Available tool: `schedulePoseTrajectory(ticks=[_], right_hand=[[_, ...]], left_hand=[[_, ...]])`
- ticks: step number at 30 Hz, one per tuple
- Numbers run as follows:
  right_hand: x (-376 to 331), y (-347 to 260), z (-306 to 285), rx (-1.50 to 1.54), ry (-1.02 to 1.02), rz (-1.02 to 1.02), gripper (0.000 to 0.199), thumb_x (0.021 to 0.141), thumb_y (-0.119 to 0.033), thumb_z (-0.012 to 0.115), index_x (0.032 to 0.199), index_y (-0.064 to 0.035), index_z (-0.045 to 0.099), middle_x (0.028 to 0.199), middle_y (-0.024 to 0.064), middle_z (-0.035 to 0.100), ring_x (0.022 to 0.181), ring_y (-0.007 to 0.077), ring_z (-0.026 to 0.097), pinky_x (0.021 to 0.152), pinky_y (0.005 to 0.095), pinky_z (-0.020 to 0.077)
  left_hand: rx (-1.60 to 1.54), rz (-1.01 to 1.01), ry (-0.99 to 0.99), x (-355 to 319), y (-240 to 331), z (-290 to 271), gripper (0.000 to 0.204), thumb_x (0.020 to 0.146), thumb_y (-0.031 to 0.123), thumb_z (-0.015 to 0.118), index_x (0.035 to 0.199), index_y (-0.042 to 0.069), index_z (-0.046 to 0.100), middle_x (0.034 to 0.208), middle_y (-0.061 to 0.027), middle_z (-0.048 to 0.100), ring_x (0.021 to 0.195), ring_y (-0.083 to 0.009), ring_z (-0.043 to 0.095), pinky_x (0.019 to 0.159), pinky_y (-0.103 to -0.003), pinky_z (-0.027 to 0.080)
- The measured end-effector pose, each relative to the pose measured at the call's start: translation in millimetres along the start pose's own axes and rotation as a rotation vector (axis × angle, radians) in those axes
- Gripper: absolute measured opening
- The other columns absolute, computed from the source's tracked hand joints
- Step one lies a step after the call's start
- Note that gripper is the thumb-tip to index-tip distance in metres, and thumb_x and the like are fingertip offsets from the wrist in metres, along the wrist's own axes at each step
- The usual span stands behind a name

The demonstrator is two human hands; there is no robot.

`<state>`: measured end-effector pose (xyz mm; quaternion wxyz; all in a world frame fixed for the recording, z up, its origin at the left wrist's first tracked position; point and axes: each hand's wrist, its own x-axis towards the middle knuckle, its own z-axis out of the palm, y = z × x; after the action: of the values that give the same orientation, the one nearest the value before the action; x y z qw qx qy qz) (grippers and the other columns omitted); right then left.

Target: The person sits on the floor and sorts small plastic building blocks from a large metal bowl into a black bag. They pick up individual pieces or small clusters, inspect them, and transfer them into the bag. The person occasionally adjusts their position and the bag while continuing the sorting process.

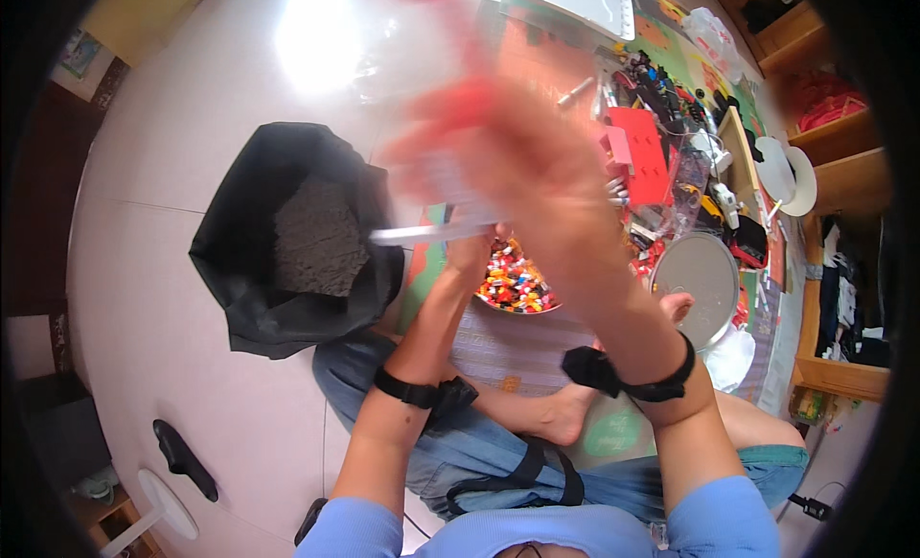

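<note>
Your right hand (522, 160) is raised and blurred — its grip can't be told; your left hand (471, 246), nearer the bowl of small bricks (513, 285), seems closed on a clear strip (431, 232) lying crosswise.

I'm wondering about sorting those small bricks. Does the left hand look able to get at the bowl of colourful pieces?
Probably yes: the left hand sits right at the near rim of the bowl of colourful pieces, with nothing between them.
</note>
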<state>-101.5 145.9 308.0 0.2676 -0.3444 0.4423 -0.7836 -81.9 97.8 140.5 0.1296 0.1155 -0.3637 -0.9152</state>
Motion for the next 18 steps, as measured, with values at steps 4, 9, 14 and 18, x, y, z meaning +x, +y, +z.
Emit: schedulePoseTrajectory(ticks=[4, 9, 14, 18], right_hand=[[10.8, 46.7, 31.6, -0.46, -0.173, -0.033, 0.03, 0.075, -0.016, 0.062, 0.097, 0.0038, 0.058, 0.092, 0.0189, 0.06, 0.082, 0.0252, 0.061, 0.073, 0.0331, 0.0469], [9.3, -14.5, -56.7, -1.021, -0.292, -0.038, 0.02, 0.078, -0.014, 0.059, 0.093, -0.0002, 0.062, 0.088, 0.0148, 0.062, 0.081, 0.0245, 0.06, 0.075, 0.0317, 0.047], [32.6, -177.3, -102.6, -1.781, -0.561, 0.549, 0.02, 0.086, -0.016, 0.054, 0.098, -0.0022, 0.061, 0.088, 0.0109, 0.066, 0.077, 0.018, 0.063, 0.069, 0.0285, 0.049], [-11.3, -297.5, -136.2, -1.996, -0.221, 0.999, 0.023, 0.083, -0.015, 0.052, 0.1, -0.0009, 0.06, 0.085, 0.0091, 0.064, 0.076, 0.0139, 0.059, 0.068, 0.0274, 0.0493]], left_hand=[[-0.077, -0.153, -0.089, 8.1, -11.2, -12.6, 0.048, 0.091, 0.05, 0.035, 0.083, 0.006, 0.053, 0.06, 0.0017, 0.049, 0.053, -0.0071, 0.045, 0.051, -0.02, 0.037], [0.05, -0.19, -0.11, 11.8, -16.7, -7.2, 0.036, 0.092, 0.04, 0.038, 0.08, 0.009, 0.052, 0.06, 0.0033, 0.047, 0.054, -0.0056, 0.045, 0.05, -0.019, 0.036], [0.314, -0.17, -0.063, 4.5, -8.5, -28.9, 0.029, 0.09, 0.035, 0.04, 0.076, 0.013, 0.05, 0.061, 0.0051, 0.045, 0.052, -0.0053, 0.041, 0.049, -0.02, 0.035], [0.241, -0.233, -0.11, 8.9, -32.8, 0.3, 0.024, 0.091, 0.03, 0.04, 0.078, 0.012, 0.05, 0.065, 0.0038, 0.045, 0.054, -0.0051, 0.039, 0.051, -0.02, 0.032]])
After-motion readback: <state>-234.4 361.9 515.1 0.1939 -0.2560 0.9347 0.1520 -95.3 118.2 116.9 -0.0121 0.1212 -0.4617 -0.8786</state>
